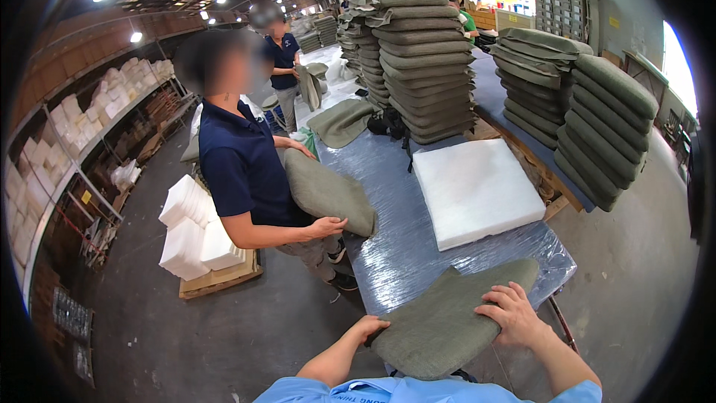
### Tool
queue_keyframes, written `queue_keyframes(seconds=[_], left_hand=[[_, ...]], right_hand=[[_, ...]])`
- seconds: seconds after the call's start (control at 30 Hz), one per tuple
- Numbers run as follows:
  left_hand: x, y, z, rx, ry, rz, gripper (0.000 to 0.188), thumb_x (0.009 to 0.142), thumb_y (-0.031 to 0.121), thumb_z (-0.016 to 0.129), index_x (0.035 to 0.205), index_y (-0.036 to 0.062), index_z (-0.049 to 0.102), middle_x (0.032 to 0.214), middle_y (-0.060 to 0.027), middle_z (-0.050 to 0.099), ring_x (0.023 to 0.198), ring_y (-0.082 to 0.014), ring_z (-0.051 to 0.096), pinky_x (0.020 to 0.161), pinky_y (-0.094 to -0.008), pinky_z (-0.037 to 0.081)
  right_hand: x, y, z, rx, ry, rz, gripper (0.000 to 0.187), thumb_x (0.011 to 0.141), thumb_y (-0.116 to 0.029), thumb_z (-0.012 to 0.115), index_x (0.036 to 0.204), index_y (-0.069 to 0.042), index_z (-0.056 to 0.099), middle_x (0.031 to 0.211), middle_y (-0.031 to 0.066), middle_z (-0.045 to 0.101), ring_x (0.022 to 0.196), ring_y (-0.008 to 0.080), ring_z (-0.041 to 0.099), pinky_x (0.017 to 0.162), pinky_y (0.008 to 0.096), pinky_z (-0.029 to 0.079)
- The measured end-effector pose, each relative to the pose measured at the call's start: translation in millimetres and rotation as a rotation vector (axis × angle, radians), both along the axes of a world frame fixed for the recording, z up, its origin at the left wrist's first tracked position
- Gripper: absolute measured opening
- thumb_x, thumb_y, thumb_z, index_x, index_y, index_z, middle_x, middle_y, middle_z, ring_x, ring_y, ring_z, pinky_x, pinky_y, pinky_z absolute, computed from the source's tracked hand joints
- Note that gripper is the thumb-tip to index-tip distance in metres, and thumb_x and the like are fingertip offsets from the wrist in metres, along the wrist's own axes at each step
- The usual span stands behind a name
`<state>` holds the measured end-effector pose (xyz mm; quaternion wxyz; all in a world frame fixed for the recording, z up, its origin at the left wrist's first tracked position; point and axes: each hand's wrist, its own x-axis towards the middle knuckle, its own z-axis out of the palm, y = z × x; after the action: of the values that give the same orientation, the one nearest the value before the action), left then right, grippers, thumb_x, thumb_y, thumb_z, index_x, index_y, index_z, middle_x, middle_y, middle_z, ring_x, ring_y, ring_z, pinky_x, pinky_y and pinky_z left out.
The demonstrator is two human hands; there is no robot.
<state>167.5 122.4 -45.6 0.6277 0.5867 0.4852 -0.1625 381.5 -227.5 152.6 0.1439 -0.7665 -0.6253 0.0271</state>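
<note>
A grey-green fabric-covered cushion [440, 321] lies in front of me, partly over the near edge of the plastic-wrapped table [403, 201] and close to my body. My left hand [368, 327] grips its left edge, the fingertips tucked out of sight. At its right side my right hand [513, 313] is closed over the edge, fingers curled on the top fabric. The far edge of the fabric rises to a point near the middle. Just beyond it, a white foam block [477, 190] rests flat on the table.
Across the table's left side a co-worker [242, 157] holds another grey-green cushion [328, 190]. Tall stacks of cushions [425, 67] stand at the back, with more stacks [604, 127] to the right. White foam blocks [198, 231] sit on a pallet at left. A second person [283, 60] works farther back.
</note>
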Motion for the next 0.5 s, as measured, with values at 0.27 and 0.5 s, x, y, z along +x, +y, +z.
queue_keyframes(seconds=[0.27, 0.5], left_hand=[[33.3, -39.6, -20.6, 0.760, 0.169, -0.179, 0.035, 0.100, 0.035, 0.066, 0.127, 0.0144, 0.074, 0.123, -0.0185, 0.077, 0.115, -0.0421, 0.072, 0.096, -0.0512, 0.056], [-0.9, -11.8, -39.4, 0.647, 0.022, -0.116, 0.022, 0.101, 0.032, 0.064, 0.113, 0.0135, 0.070, 0.114, -0.0182, 0.077, 0.112, -0.0401, 0.072, 0.094, -0.0504, 0.055]], right_hand=[[19.8, 30.0, -8.9, 0.038, -0.016, 0.342, 0.071, 0.061, -0.026, 0.090, 0.129, -0.022, 0.071, 0.119, 0.0005, 0.069, 0.116, 0.0248, 0.067, 0.104, 0.0463, 0.049], [-55.2, 72.6, 8.8, -0.102, 0.045, 0.570, 0.066, 0.076, -0.037, 0.086, 0.135, -0.016, 0.066, 0.106, 0.0028, 0.064, 0.106, 0.0256, 0.065, 0.096, 0.0422, 0.053]])
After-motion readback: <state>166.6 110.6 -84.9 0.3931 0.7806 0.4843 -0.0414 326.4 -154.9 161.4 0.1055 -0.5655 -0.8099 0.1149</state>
